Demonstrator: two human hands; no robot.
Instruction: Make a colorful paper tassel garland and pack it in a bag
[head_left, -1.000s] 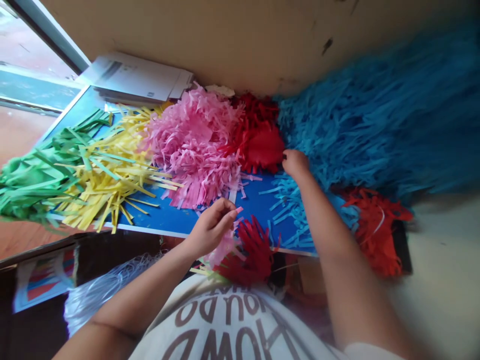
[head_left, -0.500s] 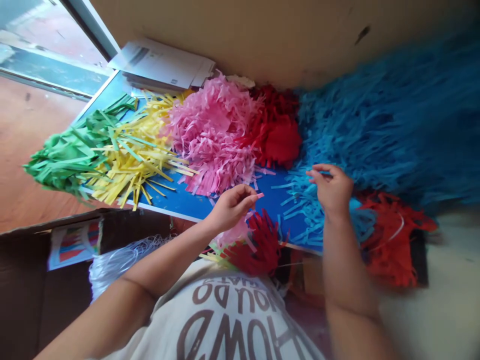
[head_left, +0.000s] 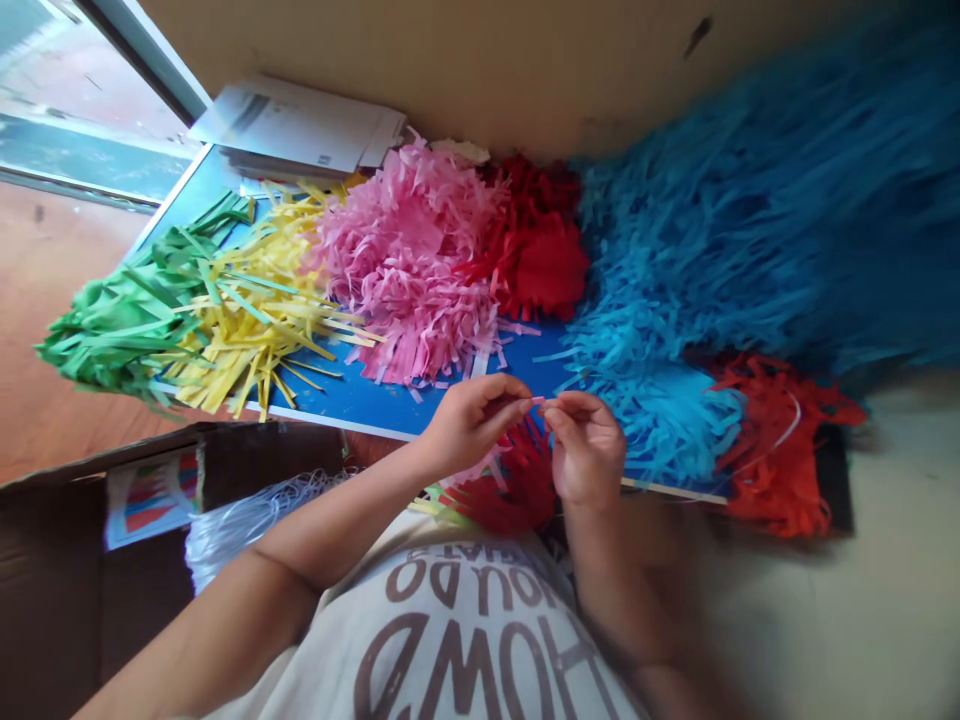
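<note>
Pinching pink paper strip (head_left: 538,401) betw thumb + fingers, L hand (head_left: 474,425) was nearly closed; R hand (head_left: 589,445) had fingertips bunched at strip's other end, couldn't tell if gripping. Strip was near blue table's (head_left: 382,398) front edge, by red fringed paper (head_left: 523,495).

We see a dark-marked tan wall (head_left: 525,70) behind the far edge of the blue desk (head_left: 367,402) and reddish-brown floor (head_left: 67,260) past its left edge.
</note>
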